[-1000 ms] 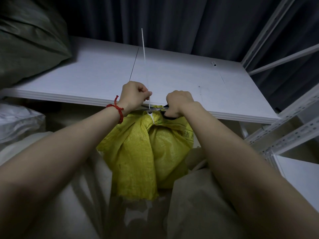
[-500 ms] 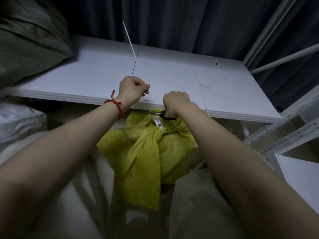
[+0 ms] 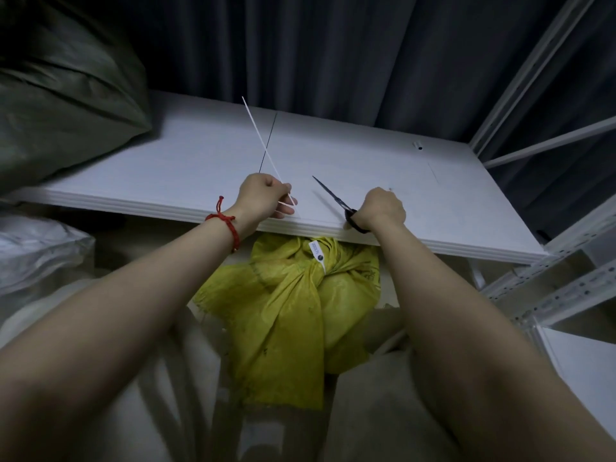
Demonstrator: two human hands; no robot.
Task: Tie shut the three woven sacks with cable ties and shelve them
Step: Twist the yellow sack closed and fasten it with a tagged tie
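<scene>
**A:** Where was the yellow sack (image 3: 300, 295)?

**B:** It sat below the front edge of the white shelf (image 3: 166, 168), between the two forearms. Its top was partly hidden under that edge.

**A:** Which way did it point?

**B:** Its gathered neck pointed up and away, toward the shelf. A white cable tie (image 3: 322, 265) cinched the neck, with a small white tag (image 3: 314, 247) just above it. The loose mouth cloth fanned out to the left and draped down over the body toward the person.

**A:** Could you see what was in it?

**B:** No. It bulged, but it was bound shut and the contents were hidden.

**A:** And the hands?

**B:** The left hand (image 3: 263, 195) had a red cord (image 3: 226, 225) at the wrist and was clenched around a thin white tie strip (image 3: 257, 128). The strip's long axis ran from the fist up and to the left, with its free tip over the shelf. The right hand (image 3: 381, 208) gripped the black handles of the scissors (image 3: 331, 194). The blades were together and also pointed up and left across the shelf. The two hands were near each other but apart.

**A:** Anything else on the shelf?

**B:** A dark green sack (image 3: 66, 95) lay at its far left end. A pale plastic-wrapped bundle (image 3: 33, 255) sat lower, under that side. A dark curtain (image 3: 333, 45) hung behind, and white rack posts (image 3: 533, 61) stood at the right.
</scene>
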